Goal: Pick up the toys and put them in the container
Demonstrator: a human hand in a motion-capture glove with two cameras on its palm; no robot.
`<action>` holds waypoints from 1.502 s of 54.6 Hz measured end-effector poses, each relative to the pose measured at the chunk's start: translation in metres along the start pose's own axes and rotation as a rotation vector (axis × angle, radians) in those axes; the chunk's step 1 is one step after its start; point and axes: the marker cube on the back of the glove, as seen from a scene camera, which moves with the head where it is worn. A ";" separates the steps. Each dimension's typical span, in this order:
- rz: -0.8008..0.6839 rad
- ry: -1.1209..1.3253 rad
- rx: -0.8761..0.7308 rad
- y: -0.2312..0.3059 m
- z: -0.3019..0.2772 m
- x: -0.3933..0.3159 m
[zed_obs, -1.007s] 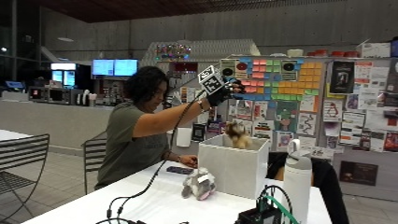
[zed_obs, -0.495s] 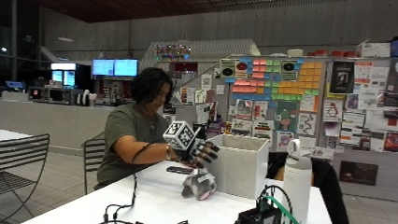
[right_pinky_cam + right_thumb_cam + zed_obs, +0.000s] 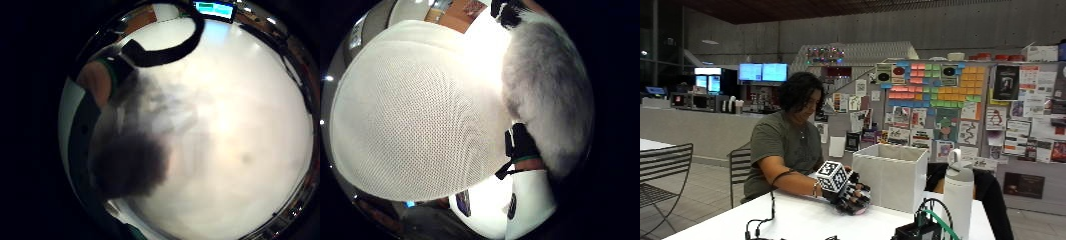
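Note:
A white fabric container (image 3: 889, 175) stands on the white table (image 3: 793, 220) in front of the seated person. My gloved right hand (image 3: 852, 195) is down on the table just beside it, fingers curled over a grey plush toy (image 3: 859, 210), of which only a small edge shows. In the thumb side palm view the toy's grey fur (image 3: 547, 100) lies close to the palm, against the container's mesh wall (image 3: 420, 115). The little finger side palm view shows the toy as a dark fuzzy mass (image 3: 135, 160) over the table top (image 3: 240, 150).
A white bottle (image 3: 958, 192) stands to the right of the container. A black device with green and black cables (image 3: 919, 230) sits at the table's near edge. A cable runs along the table from the hand. A metal chair (image 3: 663, 170) is at the left.
The hand came down from above the container, where a tan toy showed at the rim, to the table. It now covers the grey toy beside the container.

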 end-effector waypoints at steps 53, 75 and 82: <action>-0.343 -0.237 0.408 0.032 -0.290 -0.319; -0.199 -0.373 0.230 -0.072 -0.237 -0.375; -0.214 -0.416 0.179 -0.072 -0.228 -0.374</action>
